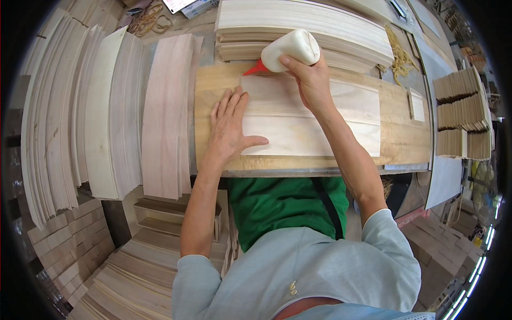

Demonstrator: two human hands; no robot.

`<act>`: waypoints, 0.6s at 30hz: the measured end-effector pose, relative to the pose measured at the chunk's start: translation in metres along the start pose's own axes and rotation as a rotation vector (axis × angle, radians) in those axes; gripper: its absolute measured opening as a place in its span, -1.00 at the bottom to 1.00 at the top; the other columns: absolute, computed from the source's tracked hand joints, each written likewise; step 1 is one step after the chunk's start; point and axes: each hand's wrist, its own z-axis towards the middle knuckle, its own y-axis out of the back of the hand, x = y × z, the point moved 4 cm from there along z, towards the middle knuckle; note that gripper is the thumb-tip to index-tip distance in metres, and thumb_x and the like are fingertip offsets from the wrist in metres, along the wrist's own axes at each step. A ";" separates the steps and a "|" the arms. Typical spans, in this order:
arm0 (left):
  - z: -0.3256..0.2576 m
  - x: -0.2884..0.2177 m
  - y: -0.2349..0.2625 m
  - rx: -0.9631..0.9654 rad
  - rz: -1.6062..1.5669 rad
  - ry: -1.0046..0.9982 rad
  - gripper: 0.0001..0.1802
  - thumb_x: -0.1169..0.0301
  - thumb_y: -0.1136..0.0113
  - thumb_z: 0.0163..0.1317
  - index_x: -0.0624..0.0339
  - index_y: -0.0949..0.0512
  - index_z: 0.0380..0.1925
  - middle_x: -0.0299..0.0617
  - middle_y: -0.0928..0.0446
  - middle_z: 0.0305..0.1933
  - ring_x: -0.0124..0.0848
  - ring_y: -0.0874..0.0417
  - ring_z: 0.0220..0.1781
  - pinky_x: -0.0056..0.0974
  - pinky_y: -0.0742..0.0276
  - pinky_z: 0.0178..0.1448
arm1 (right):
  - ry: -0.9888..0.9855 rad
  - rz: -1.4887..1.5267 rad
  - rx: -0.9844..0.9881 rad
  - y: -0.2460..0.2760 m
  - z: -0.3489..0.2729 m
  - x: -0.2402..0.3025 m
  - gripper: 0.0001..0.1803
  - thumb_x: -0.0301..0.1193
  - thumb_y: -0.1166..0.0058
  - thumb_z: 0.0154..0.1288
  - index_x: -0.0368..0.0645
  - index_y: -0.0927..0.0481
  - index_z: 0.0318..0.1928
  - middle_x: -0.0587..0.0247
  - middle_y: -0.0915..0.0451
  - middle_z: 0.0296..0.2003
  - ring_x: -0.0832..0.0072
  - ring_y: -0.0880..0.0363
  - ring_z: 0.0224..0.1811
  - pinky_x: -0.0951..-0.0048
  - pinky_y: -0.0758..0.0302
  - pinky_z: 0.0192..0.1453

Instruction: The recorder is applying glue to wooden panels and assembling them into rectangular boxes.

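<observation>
My right hand [313, 79] grips a white glue bottle [290, 49] with a red nozzle [256, 68], tipped down and to the left so the nozzle meets the upper left corner of the pale wood panels [314, 114]. The panels lie side by side on a larger brown board [400, 138]. My left hand [230, 127] lies flat, fingers spread, on the panels' left edge, pressing them down.
Long thin wood strips [165, 114] lie in rows to the left. A stack of pale boards [304, 24] sits behind the bench. Small wooden pieces [461, 114] are stacked on the right. More boards [138, 272] are piled below the bench.
</observation>
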 end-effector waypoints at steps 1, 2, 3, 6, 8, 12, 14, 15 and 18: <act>0.000 0.000 0.000 -0.001 0.005 0.003 0.19 -0.04 -0.52 -0.37 0.30 -0.22 0.29 -0.01 -0.12 0.44 -0.09 -0.02 0.49 -0.01 0.12 0.49 | 0.010 -0.015 0.002 -0.001 0.001 0.000 -0.35 -0.54 -0.32 0.09 -0.26 -0.29 0.17 0.16 -0.50 0.01 0.40 -0.50 0.06 0.35 -0.52 0.10; 0.000 0.000 0.001 -0.002 0.010 0.005 0.19 -0.04 -0.53 -0.37 0.30 -0.22 0.29 -0.02 -0.12 0.44 -0.10 -0.02 0.49 -0.02 0.12 0.49 | 0.020 -0.030 0.004 -0.002 0.002 0.001 -0.35 -0.54 -0.33 0.09 -0.27 -0.29 0.16 0.16 -0.50 0.00 0.41 -0.50 0.05 0.36 -0.52 0.10; 0.000 -0.001 0.002 0.003 0.008 0.003 0.19 -0.04 -0.53 -0.37 0.30 -0.22 0.29 -0.02 -0.12 0.44 -0.10 -0.02 0.49 -0.02 0.12 0.49 | 0.020 -0.031 -0.001 -0.002 0.003 0.000 -0.35 -0.54 -0.33 0.09 -0.27 -0.29 0.16 0.16 -0.50 0.00 0.41 -0.50 0.05 0.36 -0.52 0.10; 0.001 -0.002 0.002 0.025 -0.006 0.018 0.19 0.00 -0.54 -0.36 0.31 -0.20 0.30 0.00 -0.10 0.45 -0.08 0.02 0.51 -0.04 0.15 0.50 | 0.024 -0.025 -0.010 -0.002 0.005 -0.001 -0.36 -0.53 -0.34 0.07 -0.27 -0.30 0.14 0.16 -0.51 -0.01 0.42 -0.51 0.04 0.37 -0.52 0.08; 0.002 -0.003 0.002 0.030 -0.003 0.020 0.19 0.01 -0.53 -0.36 0.31 -0.20 0.31 0.00 -0.09 0.46 -0.08 0.02 0.52 -0.04 0.16 0.50 | 0.030 -0.046 -0.011 -0.003 0.006 -0.002 -0.38 -0.52 -0.34 0.07 -0.27 -0.32 0.12 0.17 -0.52 -0.03 0.44 -0.51 0.03 0.39 -0.52 0.08; 0.001 -0.003 0.002 0.022 0.008 0.022 0.20 -0.01 -0.54 -0.38 0.30 -0.21 0.30 -0.04 -0.10 0.45 -0.11 0.01 0.51 -0.01 0.13 0.50 | 0.050 -0.058 -0.007 -0.006 0.005 0.001 -0.39 -0.52 -0.35 0.06 -0.27 -0.34 0.11 0.18 -0.54 -0.04 0.46 -0.52 0.01 0.40 -0.52 0.07; 0.001 -0.003 0.002 0.028 0.000 0.027 0.20 0.00 -0.54 -0.37 0.30 -0.20 0.30 -0.04 -0.09 0.45 -0.10 0.01 0.51 -0.01 0.14 0.51 | 0.073 -0.078 -0.007 -0.006 0.004 0.003 -0.40 -0.51 -0.35 0.06 -0.27 -0.34 0.10 0.19 -0.54 -0.05 0.47 -0.52 0.01 0.41 -0.51 0.07; 0.000 -0.004 0.002 0.029 0.002 0.026 0.20 0.00 -0.54 -0.37 0.30 -0.20 0.30 -0.04 -0.09 0.45 -0.10 0.01 0.51 -0.01 0.14 0.51 | 0.073 -0.076 -0.009 -0.006 0.004 0.004 -0.40 -0.51 -0.35 0.06 -0.27 -0.34 0.10 0.19 -0.54 -0.05 0.47 -0.52 0.01 0.41 -0.51 0.07; 0.000 -0.003 0.001 0.065 -0.005 0.045 0.21 0.06 -0.56 -0.36 0.30 -0.16 0.32 -0.02 -0.05 0.47 -0.11 0.06 0.53 -0.03 0.20 0.52 | 0.068 -0.069 0.003 -0.007 0.003 0.003 -0.41 -0.51 -0.35 0.06 -0.26 -0.35 0.09 0.20 -0.54 -0.06 0.48 -0.52 0.00 0.42 -0.51 0.07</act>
